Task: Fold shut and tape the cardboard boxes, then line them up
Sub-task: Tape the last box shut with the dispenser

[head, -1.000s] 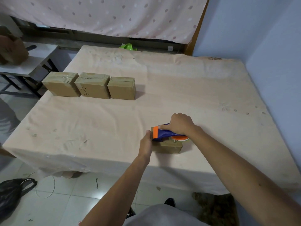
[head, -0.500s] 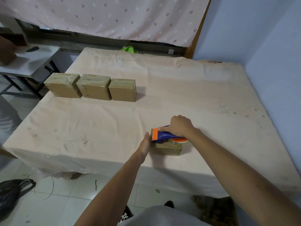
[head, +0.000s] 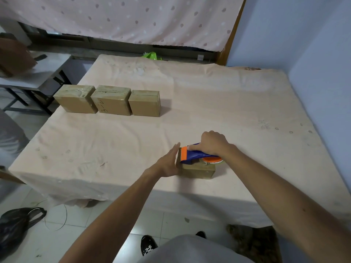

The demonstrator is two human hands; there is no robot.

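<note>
A small cardboard box (head: 198,171) sits near the table's front edge. My right hand (head: 213,142) grips a blue and orange tape dispenser (head: 195,155) that lies on the box's top, its orange blade end at the box's left edge. My left hand (head: 170,161) presses flat, fingers straight, against the box's left side. Three closed cardboard boxes stand side by side in a row at the far left: the left box (head: 76,100), the middle box (head: 112,102) with writing on its front, and the right box (head: 144,103).
The table (head: 209,103) wears a pale peach cloth and meets a blue wall on the right. A grey side table (head: 43,71) stands at the left. A black bag (head: 17,223) lies on the tiled floor. My shoe (head: 149,247) shows below.
My left hand has straightened against the box's left side. The dispenser and my right hand have stayed on the box's top, with hardly any shift.
</note>
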